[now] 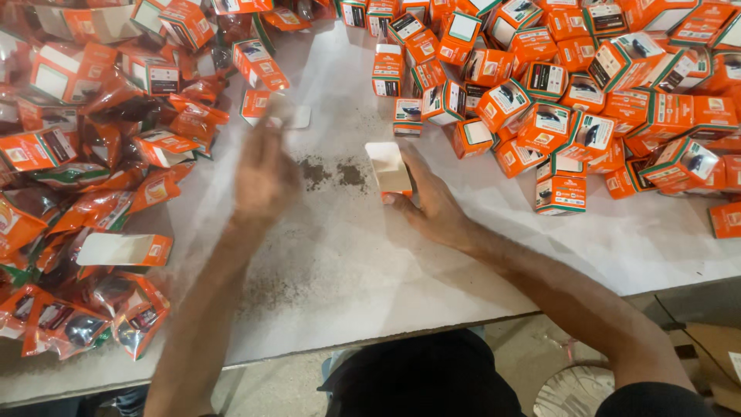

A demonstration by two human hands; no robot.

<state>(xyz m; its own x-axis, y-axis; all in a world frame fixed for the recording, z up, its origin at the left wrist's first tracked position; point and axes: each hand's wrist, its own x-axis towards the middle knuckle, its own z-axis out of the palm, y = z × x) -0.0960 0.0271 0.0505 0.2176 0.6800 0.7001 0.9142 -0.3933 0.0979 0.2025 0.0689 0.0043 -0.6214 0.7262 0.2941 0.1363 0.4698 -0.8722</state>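
Mostly boxes (587, 85) right, pouches (93, 154) (orange) left

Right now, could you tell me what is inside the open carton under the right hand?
The open carton shows only pale inner walls. The right hand steadies it; its depths stay hidden from the head view.

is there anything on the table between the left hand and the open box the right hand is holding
Nothing solid. Between the left hand and the open box held by the right hand lies only bare white tabletop with two small patches of dark powder. The box piles sit off to the sides.
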